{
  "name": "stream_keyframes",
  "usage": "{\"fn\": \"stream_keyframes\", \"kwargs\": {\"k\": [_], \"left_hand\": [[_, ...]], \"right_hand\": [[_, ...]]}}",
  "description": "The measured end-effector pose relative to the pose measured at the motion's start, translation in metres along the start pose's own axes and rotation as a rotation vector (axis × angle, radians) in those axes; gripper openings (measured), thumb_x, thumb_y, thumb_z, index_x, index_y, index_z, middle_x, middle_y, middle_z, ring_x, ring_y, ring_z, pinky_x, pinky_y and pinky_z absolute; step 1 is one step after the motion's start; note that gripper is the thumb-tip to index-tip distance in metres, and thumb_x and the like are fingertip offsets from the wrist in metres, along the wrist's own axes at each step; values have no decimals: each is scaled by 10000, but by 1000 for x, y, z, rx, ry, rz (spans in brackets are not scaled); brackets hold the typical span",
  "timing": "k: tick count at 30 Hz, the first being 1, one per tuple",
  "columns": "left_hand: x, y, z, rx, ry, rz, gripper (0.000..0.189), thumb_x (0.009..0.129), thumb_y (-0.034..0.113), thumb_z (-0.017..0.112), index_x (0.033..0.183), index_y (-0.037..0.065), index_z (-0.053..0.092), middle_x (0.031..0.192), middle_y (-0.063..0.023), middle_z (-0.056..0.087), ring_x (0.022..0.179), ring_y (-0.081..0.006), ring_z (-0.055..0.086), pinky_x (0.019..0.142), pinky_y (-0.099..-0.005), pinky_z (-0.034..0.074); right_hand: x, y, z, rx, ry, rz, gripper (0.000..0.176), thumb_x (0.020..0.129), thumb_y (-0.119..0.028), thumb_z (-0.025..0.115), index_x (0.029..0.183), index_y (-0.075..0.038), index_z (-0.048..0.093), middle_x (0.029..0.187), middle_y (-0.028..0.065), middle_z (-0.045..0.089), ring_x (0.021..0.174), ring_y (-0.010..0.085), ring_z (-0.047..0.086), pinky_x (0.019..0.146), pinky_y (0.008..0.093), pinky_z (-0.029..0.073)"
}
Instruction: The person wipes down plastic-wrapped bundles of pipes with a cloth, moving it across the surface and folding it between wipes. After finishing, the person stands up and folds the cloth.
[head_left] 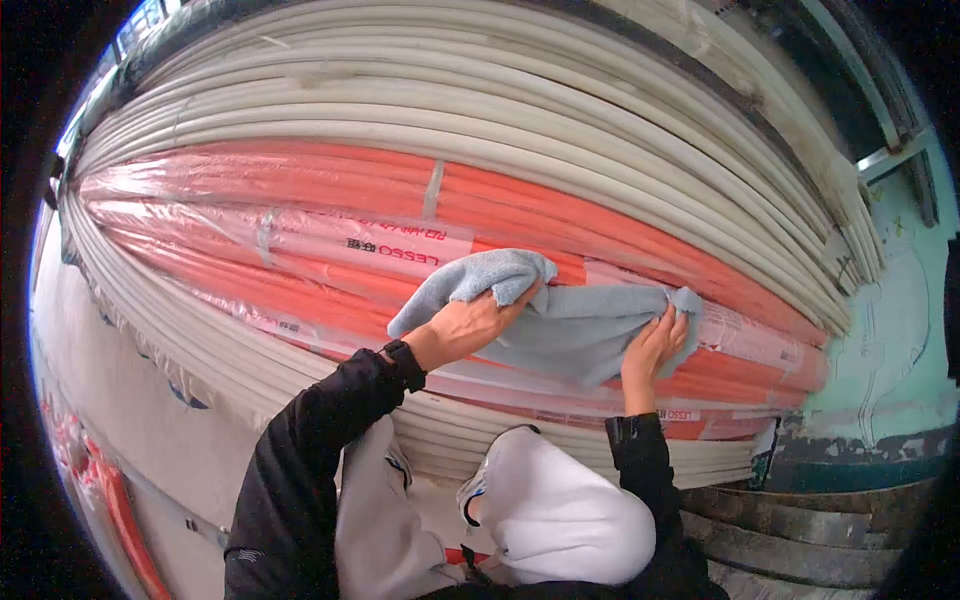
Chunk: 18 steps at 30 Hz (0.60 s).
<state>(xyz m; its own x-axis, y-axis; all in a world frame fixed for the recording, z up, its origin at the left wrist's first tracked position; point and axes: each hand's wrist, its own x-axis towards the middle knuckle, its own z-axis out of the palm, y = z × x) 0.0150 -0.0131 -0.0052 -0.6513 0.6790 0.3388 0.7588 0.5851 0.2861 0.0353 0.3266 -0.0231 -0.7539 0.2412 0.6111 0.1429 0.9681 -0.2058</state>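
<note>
A grey cloth (560, 325) lies spread against a bundle of orange pipes (300, 200) wrapped in clear plastic. My left hand (465, 328) grips the cloth's left part, bunched up over my fingers. My right hand (655, 345) pinches the cloth's right corner and presses it onto the wrapped bundle. Both arms wear black sleeves. A white label with red "LESSO" lettering (400, 250) runs along the wrap just left of the cloth.
White pipes (400, 90) are stacked beyond the orange bundle, and more white pipes (200, 330) lie on its near side. A green-painted wall (890, 330) stands at the right. My grey trousers and a shoe (480, 490) show below, near dark steps (800, 520).
</note>
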Motion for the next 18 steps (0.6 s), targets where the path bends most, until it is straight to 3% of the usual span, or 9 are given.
{"fn": "stream_keyframes", "kwargs": {"k": [3,7,9,11,14,18], "left_hand": [[-13,-6,-13,-2,-53,-13,758,917,33,509,1613,85,214,1472,-254,451,1317,-367,513,1021,-414,500],[-33,-24,-20,122,-78,-61,733,918,40,476,1608,86,232,1451,-266,484,1280,-384,550,1029,-442,496],[-43,-35,-20,164,-76,-162,748,911,79,526,1606,118,252,1460,-261,478,1300,-410,521,1038,-455,485],[-53,-48,-21,211,-77,-267,765,903,119,577,1604,150,273,1468,-255,472,1320,-436,493,1048,-469,475],[-64,-66,-39,55,-167,-487,815,865,169,650,1595,167,289,1470,-245,471,1340,-457,457,1088,-499,428],[-82,-83,-32,178,67,-403,858,835,144,685,1589,141,277,1448,-248,489,1338,-466,448,1116,-526,368]], "right_hand": [[-8,-29,4,-8,-62,-16,415,989,-100,483,1389,10,474,1446,247,428,1350,436,389,1123,548,293],[-23,-96,8,229,-192,-186,467,913,-124,556,1365,-12,519,1409,241,449,1345,477,378,1138,621,269],[-29,-134,9,103,-240,-287,499,887,-152,590,1367,-31,529,1407,225,455,1328,468,390,1133,623,274],[-23,-166,1,171,-259,-358,552,872,-127,572,1409,-36,489,1403,212,446,1313,439,396,1107,611,270],[-23,-194,2,203,-325,-450,547,877,-156,585,1403,-32,500,1390,201,454,1313,415,400,1117,589,283],[-29,-208,9,210,-322,-571,519,901,-181,570,1396,-33,524,1385,191,476,1315,399,414,1131,554,300]]}}
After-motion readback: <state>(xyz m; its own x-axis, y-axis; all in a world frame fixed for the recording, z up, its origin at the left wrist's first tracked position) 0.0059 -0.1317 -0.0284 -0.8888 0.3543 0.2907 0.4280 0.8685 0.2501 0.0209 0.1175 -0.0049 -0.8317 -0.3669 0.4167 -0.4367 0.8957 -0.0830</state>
